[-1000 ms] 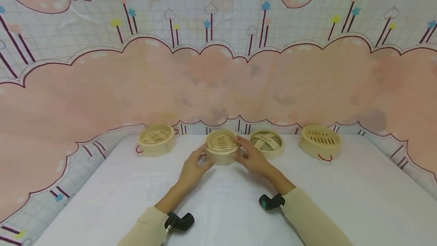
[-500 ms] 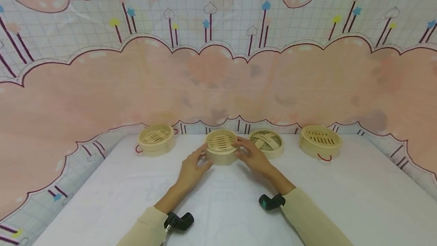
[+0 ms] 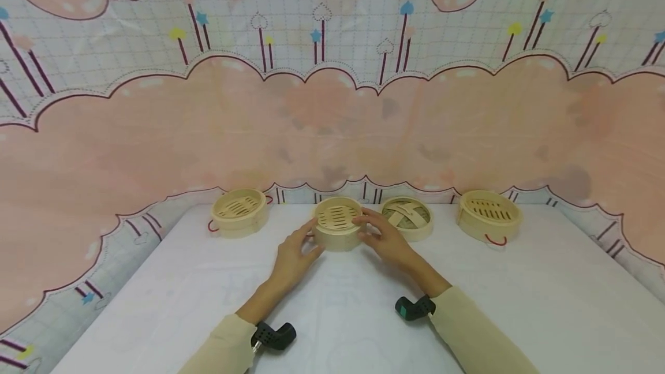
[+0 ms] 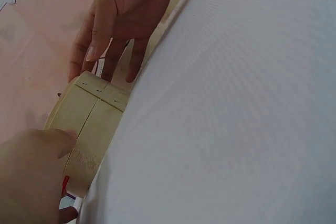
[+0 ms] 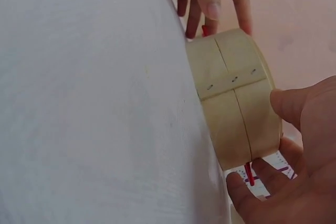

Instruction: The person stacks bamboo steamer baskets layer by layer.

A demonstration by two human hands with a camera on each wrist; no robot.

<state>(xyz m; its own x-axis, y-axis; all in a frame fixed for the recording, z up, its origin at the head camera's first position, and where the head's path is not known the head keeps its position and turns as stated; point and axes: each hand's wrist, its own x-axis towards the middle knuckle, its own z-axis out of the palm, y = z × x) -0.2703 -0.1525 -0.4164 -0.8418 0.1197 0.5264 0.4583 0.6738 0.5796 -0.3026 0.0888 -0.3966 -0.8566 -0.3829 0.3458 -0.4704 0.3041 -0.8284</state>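
A round bamboo steamer basket (image 3: 337,240) with a slatted bottom facing up stands near the table's back edge, between both hands. At its left side is my left hand (image 3: 292,258), its fingers loosely bent, index fingertip at the rim. My right hand (image 3: 387,239) flanks the right side likewise, index fingertip at the rim. Each thumb shows a small gap from the basket in the opposite wrist's view. In the right wrist view a red cord (image 5: 250,174) shows beside the basket (image 5: 239,103). The left wrist view shows the basket's stapled side seam (image 4: 100,92).
A woven bamboo lid (image 3: 407,217) sits just right of the basket. Two more slatted steamer baskets with red cord loops stand farther out, the left basket (image 3: 239,227) and the right basket (image 3: 488,227). A patterned cloth backdrop (image 3: 332,131) rises behind the white tabletop (image 3: 332,316).
My right thumb and fingers have loosened and shifted slightly off the basket's side. The basket and the left hand stay almost where they were.
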